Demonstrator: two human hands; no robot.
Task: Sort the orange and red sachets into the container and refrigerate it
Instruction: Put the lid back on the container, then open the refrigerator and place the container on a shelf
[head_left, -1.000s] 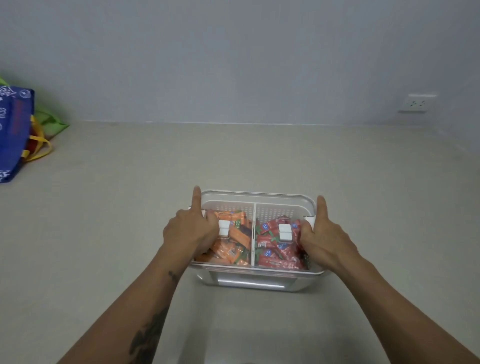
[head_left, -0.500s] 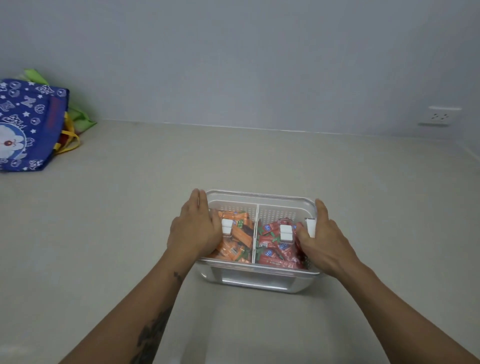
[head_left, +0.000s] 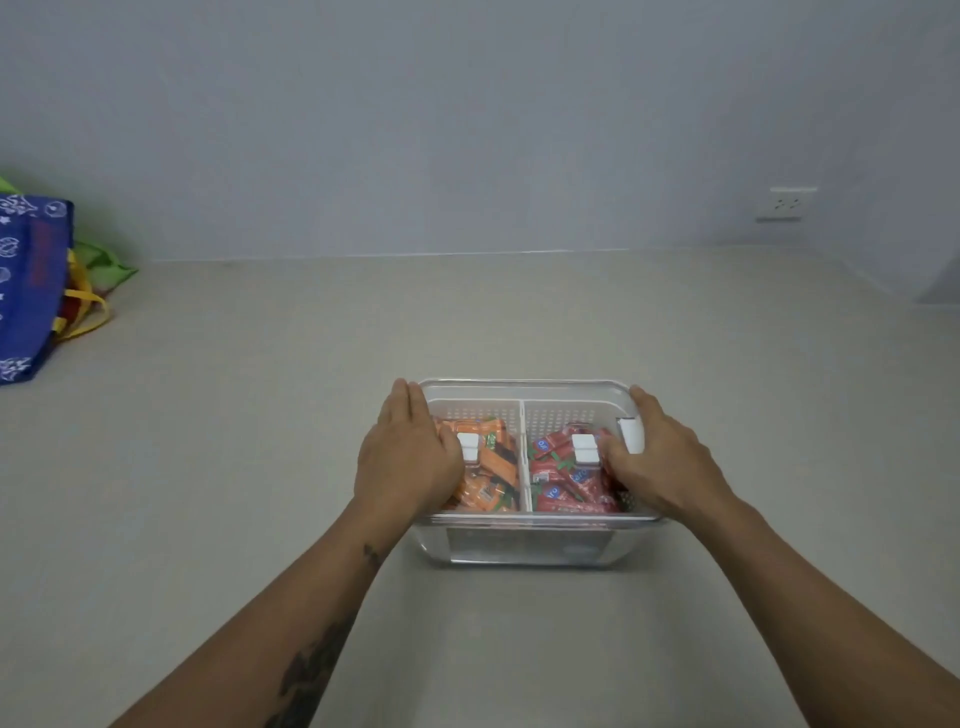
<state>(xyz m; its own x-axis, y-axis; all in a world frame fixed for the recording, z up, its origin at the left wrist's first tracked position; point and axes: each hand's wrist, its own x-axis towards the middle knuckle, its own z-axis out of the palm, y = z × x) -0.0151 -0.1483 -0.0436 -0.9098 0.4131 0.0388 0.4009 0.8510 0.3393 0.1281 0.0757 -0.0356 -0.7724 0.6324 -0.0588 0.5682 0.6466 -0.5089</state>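
Note:
A clear plastic container (head_left: 524, 385) with a white perforated insert stands on the counter in front of me. Its left compartment holds several orange sachets (head_left: 493, 460) and its right compartment several red sachets (head_left: 558, 470). A clear lid with white tabs seems to lie over the top. My left hand (head_left: 410, 457) lies flat on the left side of the top, fingers straight and pointing away. My right hand (head_left: 660, 462) rests on the right side, thumb on the top and fingers along the right rim beside a white clasp (head_left: 631, 436).
The beige counter (head_left: 260, 441) runs back to a grey wall. A blue patterned bag (head_left: 31, 291) with yellow handles and a green bag behind it sits at the far left. A white wall socket (head_left: 785, 203) is at the back right.
Both hands shifted from holding the container's sides with thumbs pointing forward to lying flatter on its top. The view swung right and back; the container stayed in place.

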